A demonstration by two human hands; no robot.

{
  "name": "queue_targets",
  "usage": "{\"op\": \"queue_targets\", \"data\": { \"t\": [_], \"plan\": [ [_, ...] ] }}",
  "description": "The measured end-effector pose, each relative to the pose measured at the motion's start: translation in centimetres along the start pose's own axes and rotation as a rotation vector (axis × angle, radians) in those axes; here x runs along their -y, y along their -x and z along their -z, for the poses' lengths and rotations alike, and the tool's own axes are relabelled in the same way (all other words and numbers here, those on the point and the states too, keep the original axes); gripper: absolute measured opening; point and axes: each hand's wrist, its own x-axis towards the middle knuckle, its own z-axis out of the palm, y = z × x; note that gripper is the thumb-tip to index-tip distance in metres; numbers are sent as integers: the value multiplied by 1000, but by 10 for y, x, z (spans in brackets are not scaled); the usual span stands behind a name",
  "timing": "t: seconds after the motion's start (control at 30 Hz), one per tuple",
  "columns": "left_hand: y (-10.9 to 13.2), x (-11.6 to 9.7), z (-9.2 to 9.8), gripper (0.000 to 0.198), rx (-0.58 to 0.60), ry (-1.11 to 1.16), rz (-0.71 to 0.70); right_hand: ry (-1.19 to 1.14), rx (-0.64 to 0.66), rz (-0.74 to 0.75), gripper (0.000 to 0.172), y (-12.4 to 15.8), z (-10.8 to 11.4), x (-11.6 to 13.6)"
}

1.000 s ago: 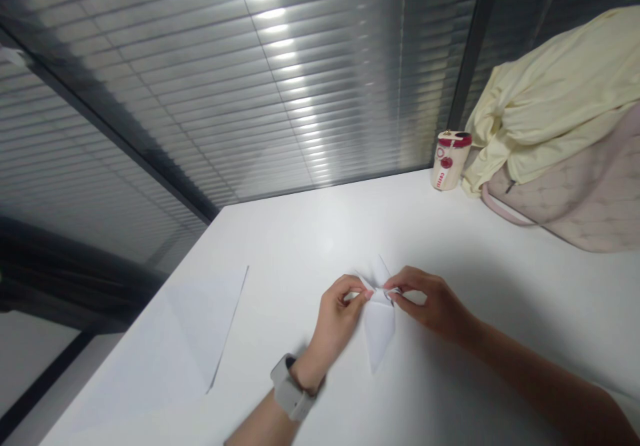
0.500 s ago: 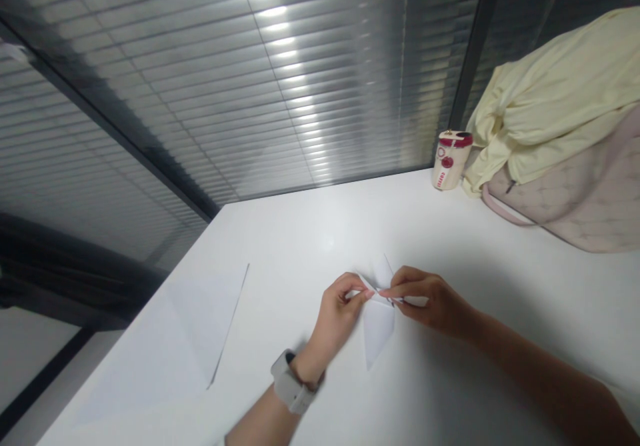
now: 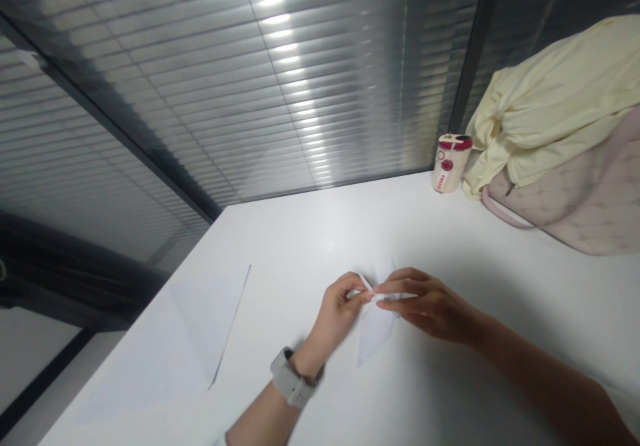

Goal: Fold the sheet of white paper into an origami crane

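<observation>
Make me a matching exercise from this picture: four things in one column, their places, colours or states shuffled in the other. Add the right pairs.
Things
1. folded paper
2. watch
3. cup
4. cloth

Places, colours or states
A. cream and red, standing on the white table
B. pale yellow, lying over the pink bag
C. touched by the left hand and the right hand
D. strapped around the left wrist

Right pairs: 1-C, 2-D, 3-A, 4-B
</observation>
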Motion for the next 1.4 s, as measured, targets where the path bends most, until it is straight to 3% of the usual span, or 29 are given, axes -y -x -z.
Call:
{"op": "queue_targets", "data": {
  "t": [0.63, 0.77, 0.93, 1.07, 1.23, 1.4],
  "plan": [
    [-3, -1, -1, 13, 17, -12, 13, -74, 39, -89, 25, 3, 2, 2],
    [-2, -12, 6, 12, 31, -37, 8, -74, 35, -83, 26, 3, 2, 2],
    [22, -33, 19, 19, -6, -334, 135, -94, 28, -66, 26, 1, 1, 1],
    [51, -29, 6, 41, -3, -484, 273, -91, 18, -70, 26, 1, 0, 0],
    [57, -20, -6, 39, -67, -222, 276, -66, 14, -52, 27, 1, -1, 0],
    [44, -33, -2, 24, -160, 158, 200, -3, 59, -55, 26, 1, -2, 0]
  ]
}}
